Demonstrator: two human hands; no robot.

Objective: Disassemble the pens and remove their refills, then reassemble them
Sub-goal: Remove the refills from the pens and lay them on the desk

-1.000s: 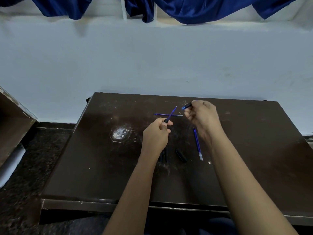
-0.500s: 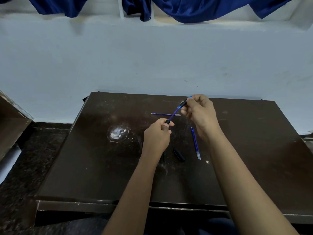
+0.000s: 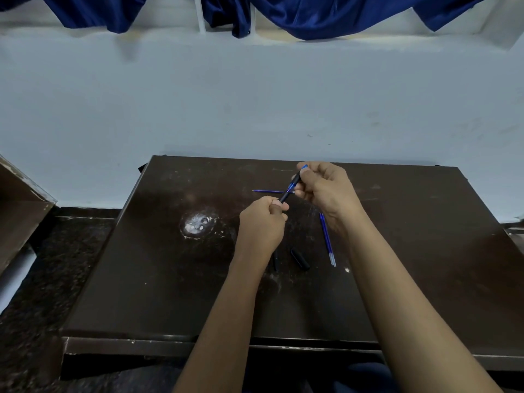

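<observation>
A dark pen [image 3: 289,188] with a blue top end slants between both hands above the dark table [image 3: 158,279]. My left hand [image 3: 262,222] pinches its lower end. My right hand [image 3: 326,191] pinches its upper part, near the blue tip. A thin blue refill [image 3: 268,191] lies flat on the table behind the hands. Another blue refill [image 3: 328,242] with a clear end lies to the right, partly under my right wrist. A short black pen piece [image 3: 300,259] rests between my forearms, and another black piece [image 3: 274,260] peeks out beside my left wrist.
A round whitish worn patch [image 3: 197,224] marks the table left of the hands. A pale wall [image 3: 255,109] rises right behind the table's far edge, with blue cloth [image 3: 312,15] hanging above. A wooden board [image 3: 17,205] leans at the far left over dark stone floor.
The two hands have drawn together. The refill held in my left hand has slid into the barrel held in my right, so only one joined pen shows between them.
</observation>
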